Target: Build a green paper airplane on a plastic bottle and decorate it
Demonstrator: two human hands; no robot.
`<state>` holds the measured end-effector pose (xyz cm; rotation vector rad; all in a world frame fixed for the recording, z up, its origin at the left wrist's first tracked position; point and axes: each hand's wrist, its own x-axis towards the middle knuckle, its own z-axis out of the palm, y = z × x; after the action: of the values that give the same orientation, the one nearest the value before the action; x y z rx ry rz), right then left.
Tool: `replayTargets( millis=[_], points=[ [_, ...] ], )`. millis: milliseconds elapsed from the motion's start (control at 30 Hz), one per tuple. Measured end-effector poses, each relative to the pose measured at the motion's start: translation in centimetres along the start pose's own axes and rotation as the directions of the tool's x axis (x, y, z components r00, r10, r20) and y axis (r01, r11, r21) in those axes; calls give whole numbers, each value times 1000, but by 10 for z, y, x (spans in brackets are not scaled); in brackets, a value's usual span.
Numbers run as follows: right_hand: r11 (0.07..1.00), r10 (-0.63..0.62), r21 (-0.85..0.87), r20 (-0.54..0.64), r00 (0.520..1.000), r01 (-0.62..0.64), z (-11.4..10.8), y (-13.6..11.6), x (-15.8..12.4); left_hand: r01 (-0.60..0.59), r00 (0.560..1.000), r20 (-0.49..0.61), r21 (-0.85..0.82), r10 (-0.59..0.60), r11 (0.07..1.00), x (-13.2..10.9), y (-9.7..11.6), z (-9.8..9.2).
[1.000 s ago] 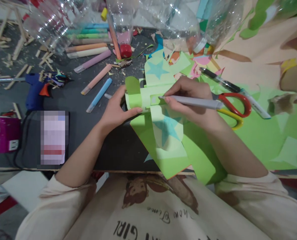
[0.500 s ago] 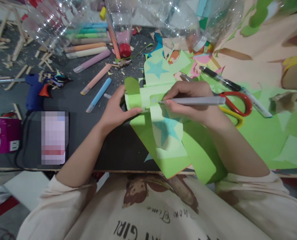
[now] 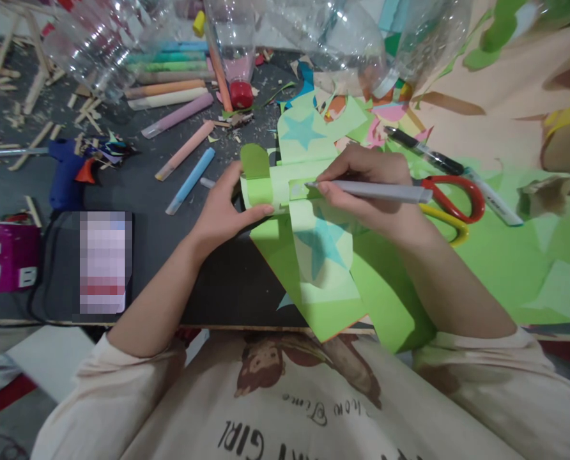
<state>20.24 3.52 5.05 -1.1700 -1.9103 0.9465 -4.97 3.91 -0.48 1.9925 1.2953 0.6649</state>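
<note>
A green paper model (image 3: 280, 176) with a rolled body and flat wings lies before me, a teal star (image 3: 303, 131) on its upper wing and another on the lower. My left hand (image 3: 227, 207) grips the rolled end, thumb over the near side and fingers behind it. Pinched in my right hand (image 3: 369, 185) is a grey marker (image 3: 381, 191), its tip touching a small green patch (image 3: 297, 189) on the body. Green card sheets (image 3: 304, 306) lie under the model.
Scissors (image 3: 477, 198) and a black pen (image 3: 423, 151) lie right of my right hand. Several colored markers (image 3: 189, 182), a blue glue gun (image 3: 67, 176) and a phone (image 3: 103, 262) are on the left. Clear plastic bottles (image 3: 333, 38) line the back among paper scraps and wood sticks.
The marker tip has shifted slightly up and right on the small green patch. My left hand still holds the rolled end in nearly the same place.
</note>
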Motion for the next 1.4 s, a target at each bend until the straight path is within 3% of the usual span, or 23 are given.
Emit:
replayTargets(
  millis=[267,400,633,867,1267,1400],
  points=[
    [997,-9,-75,22,1000,11,-3,-4,0,18,1000,2,-19,-18,1000,-1,2,-1],
    [996,-88,-12,37,995,89,-3,-7,1,11,1000,-8,-33,-11,999,-1,1,1],
    [998,-47,39,90,995,43,-3,-6,1,18,1000,-24,-41,-19,999,0,-1,2],
    [998,0,68,-49,999,3,2,3,1,-7,1000,-30,-28,6,1000,-1,0,2],
    [997,40,60,25,999,-42,1,1,0,25,999,-33,-25,-26,999,0,3,1],
    [997,30,76,-15,999,-29,1,1,1,27,999,-19,-39,-28,999,0,2,1]
  ],
)
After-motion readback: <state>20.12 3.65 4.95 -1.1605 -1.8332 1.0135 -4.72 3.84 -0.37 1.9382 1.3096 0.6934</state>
